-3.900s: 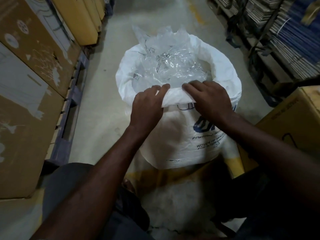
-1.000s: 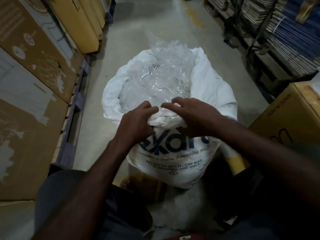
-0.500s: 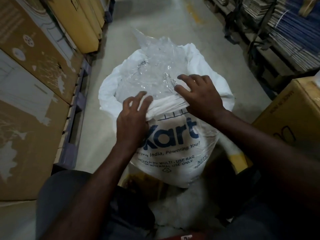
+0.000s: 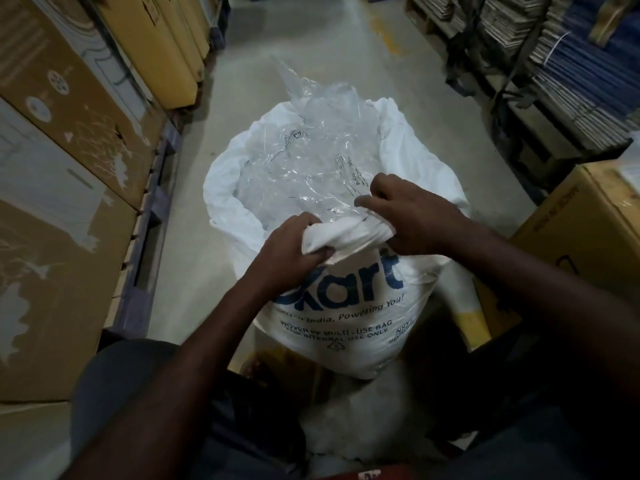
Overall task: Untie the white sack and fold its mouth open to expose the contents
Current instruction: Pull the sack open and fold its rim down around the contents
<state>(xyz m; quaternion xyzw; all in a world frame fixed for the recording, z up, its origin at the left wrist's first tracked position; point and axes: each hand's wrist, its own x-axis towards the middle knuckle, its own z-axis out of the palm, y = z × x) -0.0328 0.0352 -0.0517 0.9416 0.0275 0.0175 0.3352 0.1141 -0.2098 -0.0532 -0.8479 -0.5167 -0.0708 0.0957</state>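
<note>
White sack (image 4: 346, 317) stands on the floor (image 4: 311, 46), mouth open, clear plastic (image 4: 304, 168) filling it. Left hand (image 4: 294, 247) and right hand (image 4: 412, 213) both have fingers (image 4: 367, 202) curled, gripping the sack's rolled near rim (image 4: 349, 233).

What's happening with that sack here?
A person is opening a white sack standing on the floor between stacked cartons. The left hand and right hand both grip the near rim, bunching it into a roll. The mouth is already wide open, showing crumpled clear plastic inside. The far rim looks only loosely turned down.
</note>
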